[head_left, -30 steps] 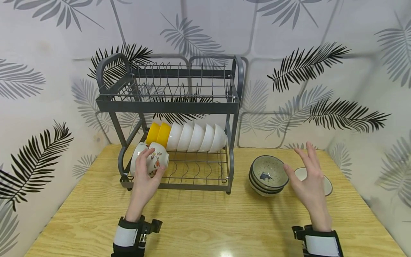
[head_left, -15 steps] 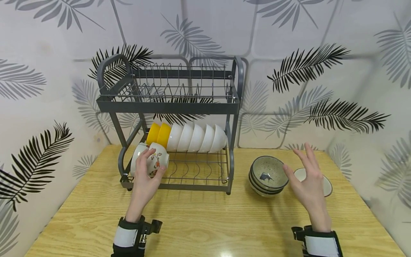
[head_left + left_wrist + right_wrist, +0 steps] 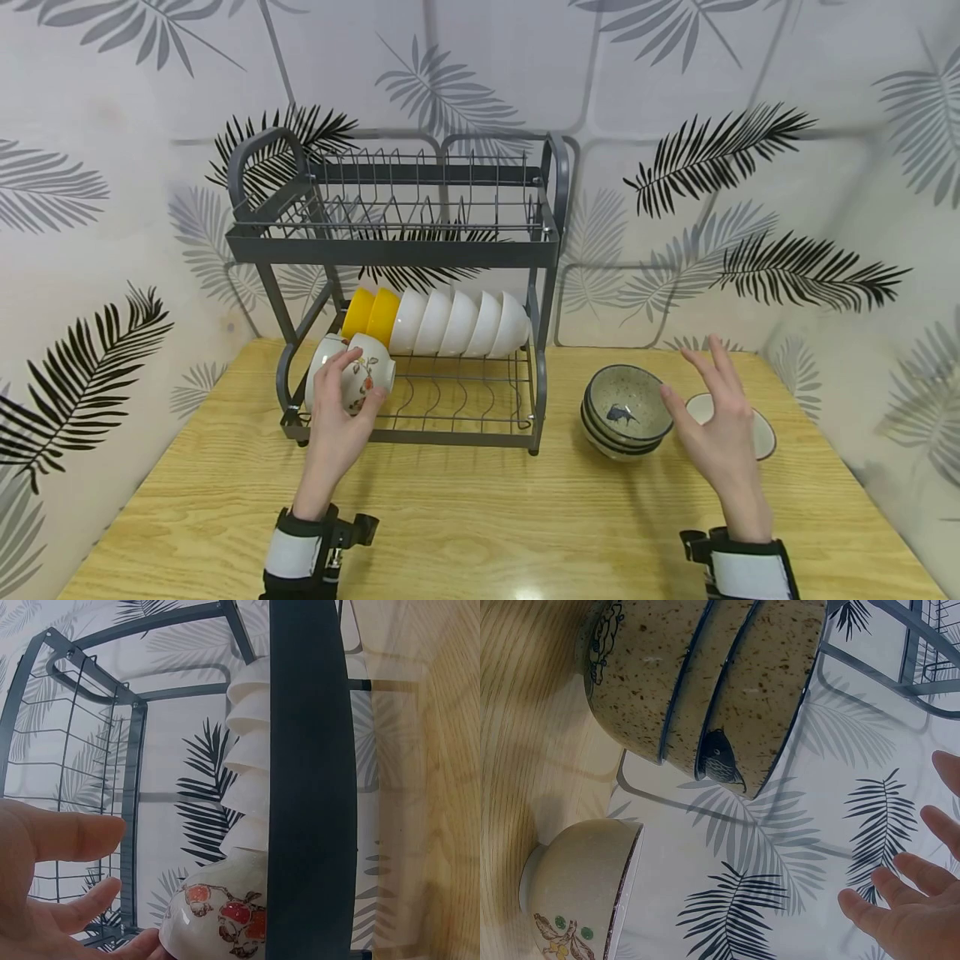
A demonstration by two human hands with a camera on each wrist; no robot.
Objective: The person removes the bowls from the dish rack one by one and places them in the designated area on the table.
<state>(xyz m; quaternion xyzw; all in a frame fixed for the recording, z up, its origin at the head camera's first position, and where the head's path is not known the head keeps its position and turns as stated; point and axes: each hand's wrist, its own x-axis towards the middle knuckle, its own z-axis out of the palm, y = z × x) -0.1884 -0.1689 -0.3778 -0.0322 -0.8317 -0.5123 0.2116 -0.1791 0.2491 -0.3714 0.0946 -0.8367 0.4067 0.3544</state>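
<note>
My left hand grips a white bowl with red flowers lying on its side at the front left of the lower tier of a grey dish rack. The left wrist view shows the flowered bowl against my fingers, behind a rack bar. My right hand hovers with its fingers spread just right of a stack of speckled bowls and holds nothing. In the right wrist view the speckled stack is apart from my fingertips.
A row of yellow bowls and white bowls lies on the rack's lower tier. Another white bowl sits behind the flowered one. A small bowl stands on the wooden table under my right hand. Leaf-patterned walls close in the table.
The right hand has drifted a touch to the left and down. The left hand has stayed on the flowered bowl.
</note>
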